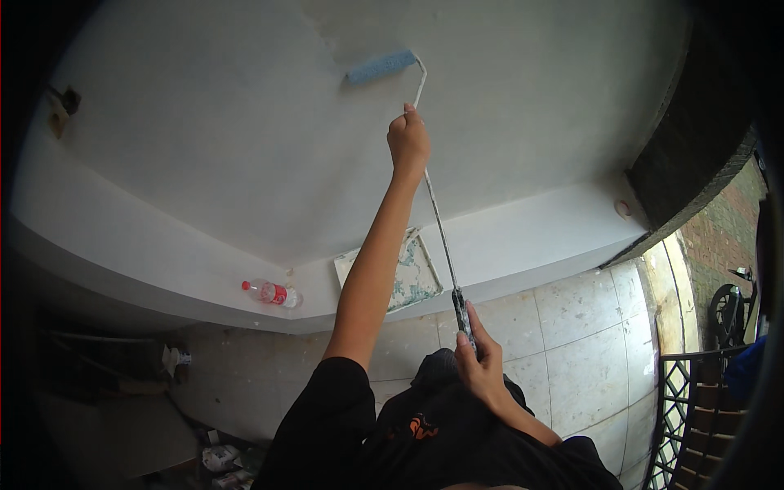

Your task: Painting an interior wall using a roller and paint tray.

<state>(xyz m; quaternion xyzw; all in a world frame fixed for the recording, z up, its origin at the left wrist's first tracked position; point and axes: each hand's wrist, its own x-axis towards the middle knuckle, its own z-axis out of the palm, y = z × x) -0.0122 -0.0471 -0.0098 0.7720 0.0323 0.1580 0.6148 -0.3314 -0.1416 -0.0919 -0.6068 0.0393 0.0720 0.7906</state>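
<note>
While the left grip [408,145] is wrapped tight round the thin rod [435,210], a little below the roller [382,68], the right grip [482,362] holds the black handle [460,309], thumb on 1 side and fingers on the other. From where I stand, the blue roller is up at the wall [245,131], though I can't tell whether it touches.

Just above it, a ragged edge parts 2 tones of grey, so I'd judge the coating to be partway done; which tone is the fresh one, I can't say. The stretch around that edge looks to me like what is left.

Lower down, the tray [428,271] sits on the white ledge [531,224], smeared blue-green, so some paint probably remains to hand. Left of it lies 1 bottle [273,294] with a red cap, and below spreads the tiled floor [572,347].
</note>
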